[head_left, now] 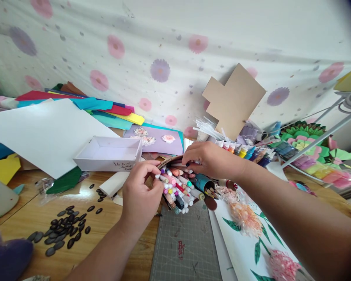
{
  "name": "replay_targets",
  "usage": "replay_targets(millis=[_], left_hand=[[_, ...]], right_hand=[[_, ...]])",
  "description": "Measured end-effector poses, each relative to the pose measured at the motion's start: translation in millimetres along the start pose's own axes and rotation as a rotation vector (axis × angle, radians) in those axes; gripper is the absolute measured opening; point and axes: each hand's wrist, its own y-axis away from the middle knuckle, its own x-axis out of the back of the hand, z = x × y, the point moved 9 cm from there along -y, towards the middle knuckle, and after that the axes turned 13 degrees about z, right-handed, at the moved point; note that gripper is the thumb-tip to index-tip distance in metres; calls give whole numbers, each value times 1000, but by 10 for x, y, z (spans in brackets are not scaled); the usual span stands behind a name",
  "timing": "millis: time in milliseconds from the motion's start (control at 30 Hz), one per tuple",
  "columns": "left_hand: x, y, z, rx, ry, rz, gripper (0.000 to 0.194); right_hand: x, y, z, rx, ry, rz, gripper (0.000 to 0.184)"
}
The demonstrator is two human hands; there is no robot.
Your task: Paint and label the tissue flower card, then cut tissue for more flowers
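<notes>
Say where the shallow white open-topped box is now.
The box is left of centre in the head view, beyond the left hand, in front of the flat white board and beside the lilac paper sheet.

No words can be read: dark handwriting (pixel 122 165) on the white, rectangular open-topped box (pixel 90 164) and red marks (pixel 180 250) on the grey gridded mat (pixel 190 228) are illegible.
</notes>
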Motion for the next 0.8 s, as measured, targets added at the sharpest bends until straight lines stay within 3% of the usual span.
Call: replay_targets(millis=[100, 267, 467, 667, 800], left_hand=[[11, 0, 13, -5, 3, 2, 19], [12, -3, 21, 3, 9, 8, 19], [-8, -17, -58, 39, -8, 13, 16], [-40, -65, -191, 126, 41, 8, 12], [-43, -81, -235, 133, 39, 10, 13]], right_hand=[[140, 29, 49, -34, -84, 139, 13], [514, 234, 404, -357, -386, 471, 10], [661, 507, 557, -491, -592, 563, 7], [835, 829, 631, -539, -568, 745, 9], [925, 947, 570, -545, -580, 789, 9]])
